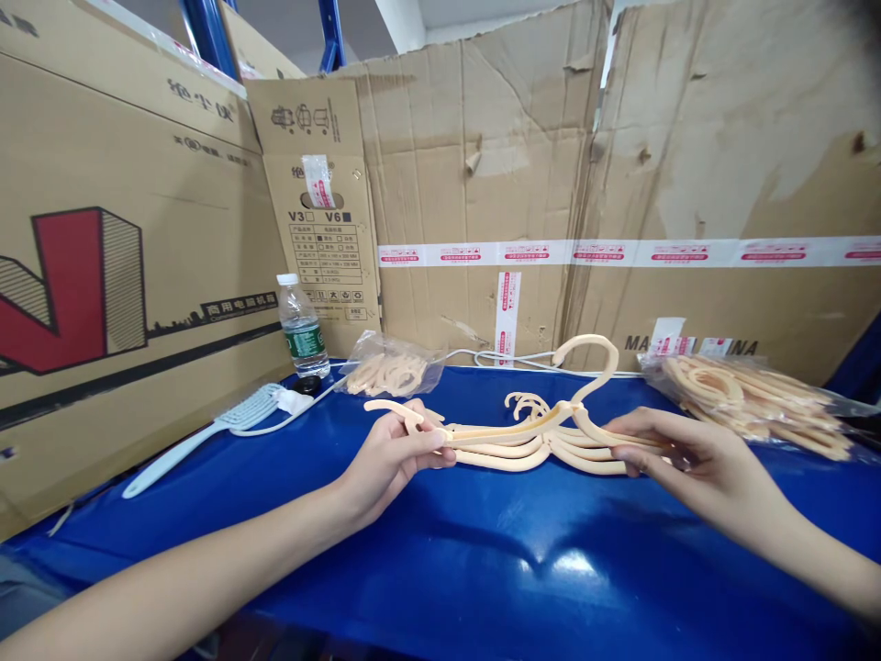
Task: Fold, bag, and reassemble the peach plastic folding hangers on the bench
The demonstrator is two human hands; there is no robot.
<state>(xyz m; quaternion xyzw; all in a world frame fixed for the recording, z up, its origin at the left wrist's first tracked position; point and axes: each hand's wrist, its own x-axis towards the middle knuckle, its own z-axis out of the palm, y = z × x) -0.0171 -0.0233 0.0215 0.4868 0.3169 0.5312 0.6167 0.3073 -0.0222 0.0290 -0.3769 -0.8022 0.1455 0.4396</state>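
Between my hands is a cream plastic clothes hanger (509, 430), its hook curving up above the middle. My left hand (395, 450) pinches its left arm near the tip, thumb on top, and a short curved cream piece sticks out beyond those fingers. The right arm of the hanger is gripped by my right hand (688, 450), thumb below and fingers above. Just behind and under it lie several more cream hangers (509, 459), bunched with their small hooks pointing back. How far my fingers also touch these lower hangers cannot be made out.
On the blue table (482, 569), a bag of cream pieces (392, 372) lies at the back, with a bag of hangers (750, 395) at right. A water bottle (301, 330), a pale hairbrush (206, 436) and a white cable (468, 353) are also there. Cardboard (482, 184) walls the back.
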